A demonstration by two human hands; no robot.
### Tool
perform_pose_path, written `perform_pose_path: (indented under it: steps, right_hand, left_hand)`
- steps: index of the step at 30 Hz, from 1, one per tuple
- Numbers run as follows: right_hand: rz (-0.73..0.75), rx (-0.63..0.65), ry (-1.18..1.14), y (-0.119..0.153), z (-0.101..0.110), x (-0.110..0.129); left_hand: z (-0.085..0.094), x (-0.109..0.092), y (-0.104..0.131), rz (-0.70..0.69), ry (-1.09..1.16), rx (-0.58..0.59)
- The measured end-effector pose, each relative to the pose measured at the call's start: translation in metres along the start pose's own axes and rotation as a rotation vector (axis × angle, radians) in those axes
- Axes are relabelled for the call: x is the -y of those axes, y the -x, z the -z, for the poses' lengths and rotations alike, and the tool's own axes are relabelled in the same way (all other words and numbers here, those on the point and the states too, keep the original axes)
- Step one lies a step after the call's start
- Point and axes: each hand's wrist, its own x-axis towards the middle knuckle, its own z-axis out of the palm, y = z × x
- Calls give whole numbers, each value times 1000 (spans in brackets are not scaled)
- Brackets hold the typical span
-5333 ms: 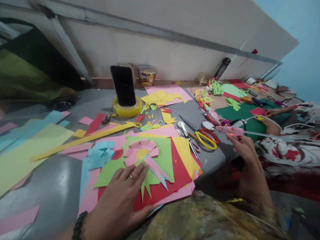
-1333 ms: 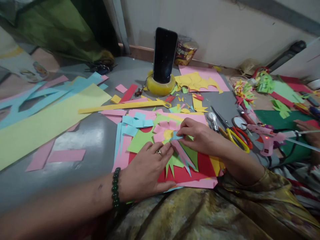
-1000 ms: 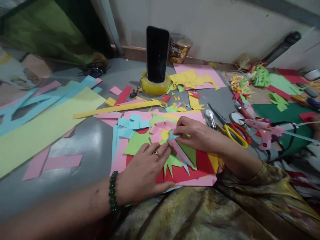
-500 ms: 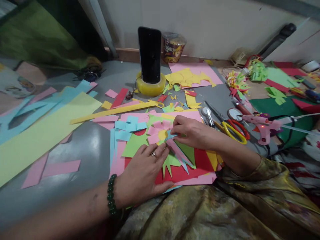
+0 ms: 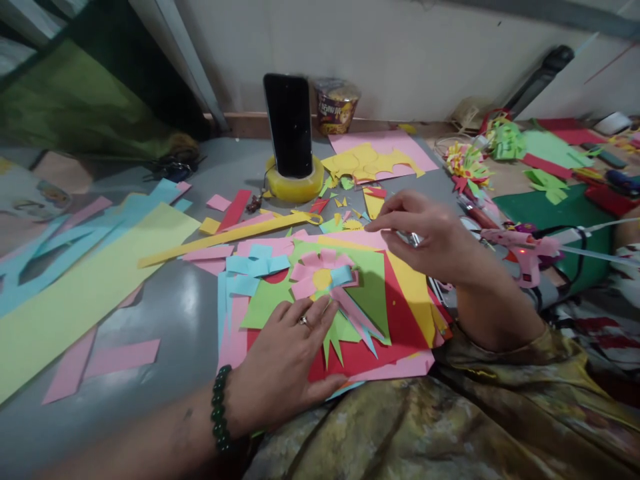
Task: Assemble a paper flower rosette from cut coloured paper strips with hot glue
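My left hand (image 5: 293, 353) lies flat on the layered paper sheets, fingertips at the lower edge of a pink paper flower (image 5: 303, 269) with a yellow centre. On the flower's right side sits a blue paper piece (image 5: 342, 276). Pink and blue strips (image 5: 357, 317) hang down from it over a green sheet (image 5: 370, 287). My right hand (image 5: 400, 223) is raised above the upper right of the sheets, thumb and fingers apart, with nothing seen between them. Blue strips (image 5: 257, 262) lie crossed to the left of the flower.
Behind the sheets, a phone (image 5: 289, 127) stands in a yellow tape roll (image 5: 295, 183) beside a cup (image 5: 337, 110). A pink glue gun (image 5: 523, 250) lies at the right. Yellow paper (image 5: 373, 162) and a long pale green strip (image 5: 95, 293) are on the table.
My right hand has let go of the blue piece and lifted up and to the right. My left hand stays on the paper. The view has shifted slightly.
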Motion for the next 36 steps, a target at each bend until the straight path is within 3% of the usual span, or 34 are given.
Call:
perform_pose_path:
  steps: [3, 12, 21, 27, 33, 36]
  right_hand:
    - [-14, 27, 20, 4, 4, 1]
    - [179, 305, 117, 3, -35, 13]
    - [241, 464, 155, -3, -46, 19]
    - [210, 492, 71, -4, -43, 12]
    - [222, 371, 60, -1, -42, 9]
    - [228, 369, 96, -1, -45, 9]
  left_hand:
    - [0, 0, 0, -2, -2, 10]
    - [2, -1, -1, -1, -17, -4]
    - [3, -3, -2, 22, 1, 60]
    - [2, -3, -2, 17, 0, 55]
    - [3, -3, -3, 24, 10, 50]
    - [3, -3, -2, 24, 9, 53]
